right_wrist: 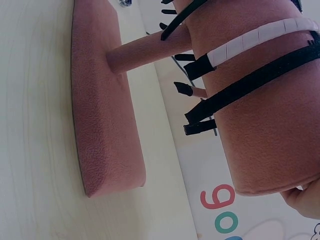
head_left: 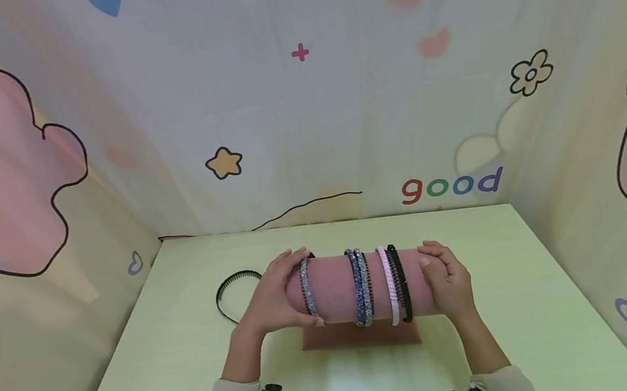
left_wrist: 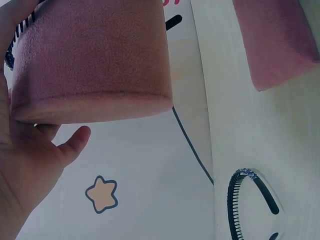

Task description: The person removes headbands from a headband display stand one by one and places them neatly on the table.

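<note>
A pink plush headband stand, with a padded roll (head_left: 334, 291) on a stem over a flat base (right_wrist: 102, 125), stands on the table. My left hand (head_left: 269, 297) spans the roll's left end, fingers at the top and thumb at the bottom of a glittery silver headband (head_left: 306, 287), which it holds against the roll. My right hand (head_left: 452, 280) grips the roll's right end, thumb in front and fingers over the top. Between the hands, the roll carries blue and silver glitter headbands (head_left: 361, 288), a pale pink headband (head_left: 388, 286) and black headbands (head_left: 401, 284).
Behind my left hand, another dark toothed headband (head_left: 223, 289) with a glittery patch lies on the pale table (head_left: 166, 373). Printed cloth walls (head_left: 307, 127) rise along the table's back and sides.
</note>
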A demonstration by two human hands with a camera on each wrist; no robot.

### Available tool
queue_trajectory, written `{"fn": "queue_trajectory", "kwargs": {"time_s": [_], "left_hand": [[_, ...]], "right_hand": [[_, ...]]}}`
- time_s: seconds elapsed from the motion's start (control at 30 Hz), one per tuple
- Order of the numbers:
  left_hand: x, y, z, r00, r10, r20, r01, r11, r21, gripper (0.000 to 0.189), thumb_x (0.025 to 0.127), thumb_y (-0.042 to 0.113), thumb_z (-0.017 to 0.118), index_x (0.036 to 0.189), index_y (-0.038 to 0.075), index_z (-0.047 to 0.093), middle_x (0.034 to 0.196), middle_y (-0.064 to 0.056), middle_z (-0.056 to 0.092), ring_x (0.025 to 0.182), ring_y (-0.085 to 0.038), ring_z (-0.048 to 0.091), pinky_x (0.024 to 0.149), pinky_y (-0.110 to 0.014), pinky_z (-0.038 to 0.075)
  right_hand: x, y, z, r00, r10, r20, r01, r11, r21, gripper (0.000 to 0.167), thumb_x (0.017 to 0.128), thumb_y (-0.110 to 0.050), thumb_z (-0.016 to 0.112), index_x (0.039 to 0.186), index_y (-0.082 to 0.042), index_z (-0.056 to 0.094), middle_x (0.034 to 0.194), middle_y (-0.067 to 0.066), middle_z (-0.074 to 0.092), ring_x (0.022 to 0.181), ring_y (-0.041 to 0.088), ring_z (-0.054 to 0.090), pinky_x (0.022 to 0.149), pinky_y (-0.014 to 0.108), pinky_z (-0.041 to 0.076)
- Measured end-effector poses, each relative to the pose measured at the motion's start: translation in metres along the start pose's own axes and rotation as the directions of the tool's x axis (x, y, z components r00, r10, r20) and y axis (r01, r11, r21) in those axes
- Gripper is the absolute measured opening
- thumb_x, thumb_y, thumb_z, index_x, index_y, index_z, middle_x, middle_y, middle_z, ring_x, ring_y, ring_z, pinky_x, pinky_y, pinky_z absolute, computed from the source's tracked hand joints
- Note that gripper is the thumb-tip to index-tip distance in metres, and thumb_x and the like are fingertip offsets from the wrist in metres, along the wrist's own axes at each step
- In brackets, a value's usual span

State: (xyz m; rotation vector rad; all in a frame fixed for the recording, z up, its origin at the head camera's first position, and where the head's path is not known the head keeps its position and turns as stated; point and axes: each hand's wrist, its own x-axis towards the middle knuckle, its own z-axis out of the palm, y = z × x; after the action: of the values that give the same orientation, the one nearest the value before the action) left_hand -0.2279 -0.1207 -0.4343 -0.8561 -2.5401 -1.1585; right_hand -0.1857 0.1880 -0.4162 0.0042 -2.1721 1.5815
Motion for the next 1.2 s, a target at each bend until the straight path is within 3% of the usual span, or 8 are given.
{"fn": "queue_trajectory", "kwargs": {"time_s": [0.1,0.3,0.5,0.77,0.93,1.2], "left_hand": [[-0.002,-0.002,-0.002,1.000,-0.014,-0.001,0.014,1.000,-0.028,0.111,0.043,0.044,0.092,0.140,0.028,0.041,0.142,0.007,0.039,0.133,-0.020,0.027,0.096,-0.051,0.034],[-0.008,-0.007,-0.006,0.997,-0.081,-0.006,0.079,0.988,-0.131,0.110,0.042,0.038,0.094,0.138,0.024,0.043,0.143,0.011,0.035,0.132,-0.011,0.028,0.099,-0.046,0.032],[-0.011,-0.009,0.000,0.994,-0.110,0.028,0.113,0.980,-0.162,0.111,0.045,0.040,0.093,0.141,0.025,0.038,0.146,0.010,0.028,0.133,-0.014,0.026,0.097,-0.049,0.033],[-0.012,-0.007,0.003,0.996,-0.088,0.025,0.091,0.983,-0.157,0.118,0.041,0.045,0.093,0.143,0.023,0.036,0.147,0.008,0.027,0.134,-0.014,0.024,0.099,-0.050,0.031],[-0.012,-0.008,-0.002,0.993,-0.112,0.036,0.116,0.986,-0.123,0.118,0.041,0.046,0.092,0.142,0.033,0.034,0.148,0.011,0.023,0.133,-0.015,0.026,0.097,-0.050,0.033],[-0.020,-0.015,-0.006,0.989,-0.140,0.037,0.144,0.970,-0.197,0.113,0.044,0.036,0.094,0.141,0.033,0.036,0.148,0.014,0.023,0.132,-0.011,0.027,0.097,-0.044,0.036]], "right_hand": [[0.001,0.002,0.002,1.000,0.006,0.002,-0.006,1.000,0.001,0.023,0.090,-0.004,0.052,0.108,0.006,0.061,0.124,0.019,0.054,0.117,0.028,0.047,0.094,0.022,0.032],[0.009,0.031,0.004,1.000,0.007,0.027,-0.008,1.000,0.013,0.022,0.091,-0.010,0.056,0.109,-0.002,0.064,0.126,0.010,0.055,0.118,0.021,0.047,0.095,0.025,0.032],[0.011,0.042,0.001,1.000,-0.009,0.025,0.009,1.000,-0.026,0.022,0.091,-0.014,0.056,0.110,-0.006,0.064,0.126,0.007,0.055,0.119,0.021,0.047,0.096,0.030,0.034],[0.008,0.024,-0.001,1.000,-0.029,0.010,0.030,0.999,-0.028,0.020,0.090,-0.006,0.056,0.107,0.000,0.064,0.124,0.013,0.056,0.112,0.009,0.048,0.091,0.016,0.032],[0.003,0.001,0.001,1.000,-0.029,0.005,0.029,0.999,-0.017,0.021,0.090,-0.004,0.052,0.106,0.006,0.061,0.122,0.020,0.055,0.111,0.007,0.048,0.090,0.016,0.032],[0.009,0.039,0.003,1.000,-0.015,-0.007,0.015,1.000,-0.007,0.020,0.091,-0.014,0.057,0.107,-0.005,0.065,0.123,0.006,0.057,0.114,0.011,0.049,0.092,0.020,0.033]]}}
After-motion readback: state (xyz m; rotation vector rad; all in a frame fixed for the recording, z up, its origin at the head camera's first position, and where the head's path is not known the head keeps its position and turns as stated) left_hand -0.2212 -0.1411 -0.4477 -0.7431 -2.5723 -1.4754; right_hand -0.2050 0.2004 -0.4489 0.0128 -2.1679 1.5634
